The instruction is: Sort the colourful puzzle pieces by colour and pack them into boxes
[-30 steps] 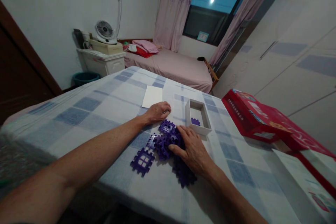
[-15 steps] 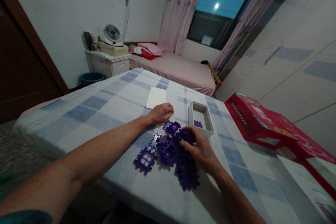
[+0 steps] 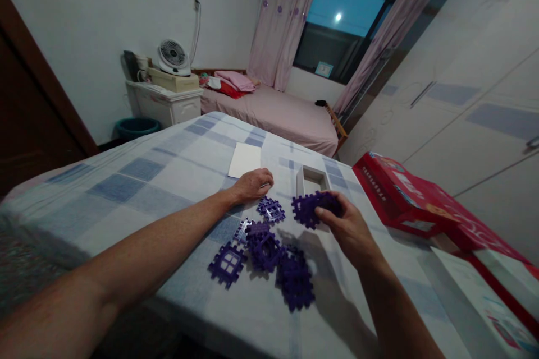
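Note:
My right hand (image 3: pixel 343 221) grips purple interlocking plastic tiles (image 3: pixel 306 208) between thumb and fingers, raised in front of the white open box (image 3: pixel 314 175). How many tiles it holds I cannot tell. My left hand (image 3: pixel 252 184) rests on the table with curled fingers; what they may hold is hidden. Just below it lies a purple tile (image 3: pixel 270 209). More purple tiles (image 3: pixel 266 251) are heaped nearer to me, beside a window-patterned tile (image 3: pixel 228 263) on the left. Another overlapping pile (image 3: pixel 295 279) lies to the right.
A white card (image 3: pixel 245 159) lies beyond my left hand on the checked tablecloth (image 3: pixel 177 179). Red packaging (image 3: pixel 404 196) stands at the table's right, with a white box (image 3: pixel 471 291) nearer to me. A bed (image 3: pixel 282 115) is behind the table.
My right hand has lifted purple tiles off the heap and moved right, in front of the white box. My left hand stays in place on the table. The view has shifted slightly.

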